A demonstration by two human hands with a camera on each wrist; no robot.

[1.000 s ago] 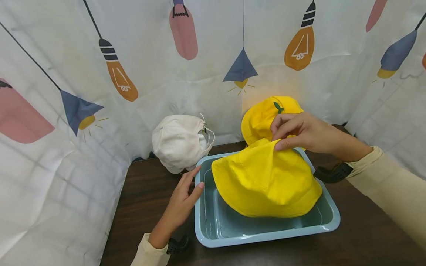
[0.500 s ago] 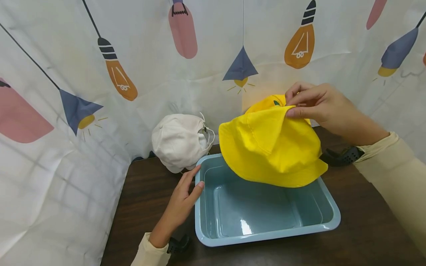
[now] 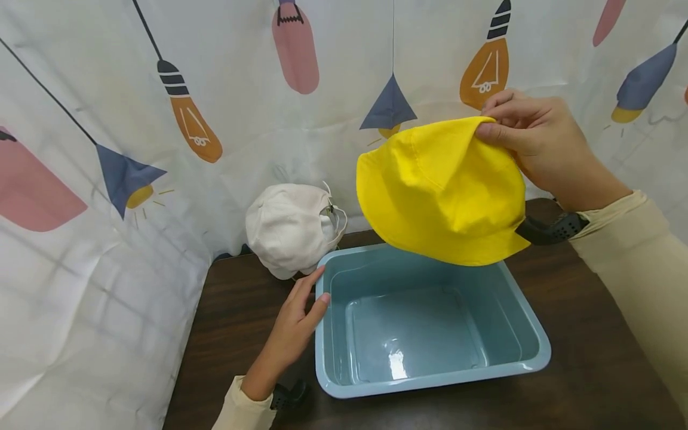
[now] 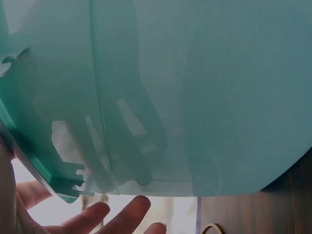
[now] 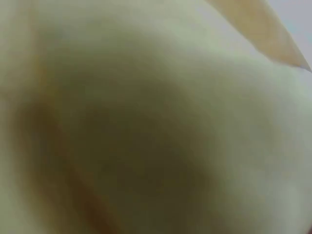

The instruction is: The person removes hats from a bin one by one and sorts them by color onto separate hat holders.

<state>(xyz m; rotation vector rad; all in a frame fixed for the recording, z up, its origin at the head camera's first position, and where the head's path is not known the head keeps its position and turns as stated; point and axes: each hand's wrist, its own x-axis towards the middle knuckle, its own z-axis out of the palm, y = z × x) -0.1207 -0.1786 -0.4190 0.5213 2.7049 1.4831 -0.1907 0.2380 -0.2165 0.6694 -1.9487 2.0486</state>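
My right hand (image 3: 543, 134) pinches a yellow brimmed hat (image 3: 446, 191) by its crown, between thumb and fingers. The hat hangs tilted above the back right of a light blue plastic basin (image 3: 430, 385). My left hand (image 3: 292, 325) rests against the basin's left rim, its fingers loosely extended. In the left wrist view, left-hand fingers (image 4: 129, 214) lie close to the basin's outer wall (image 4: 234, 107). A white cap (image 3: 290, 230) with a cord sits behind the left hand. Pale, blurred fabric fills most of the right wrist view.
The basin stands on a dark wooden table (image 3: 231, 316). A white curtain (image 3: 242, 89) printed with lamps and bulbs hangs behind and at the sides. Black bands sit on both wrists.
The held yellow hat has risen out of the basin and moved back with my right hand. It now hides the second yellow hat behind. My left hand stays on the rim.
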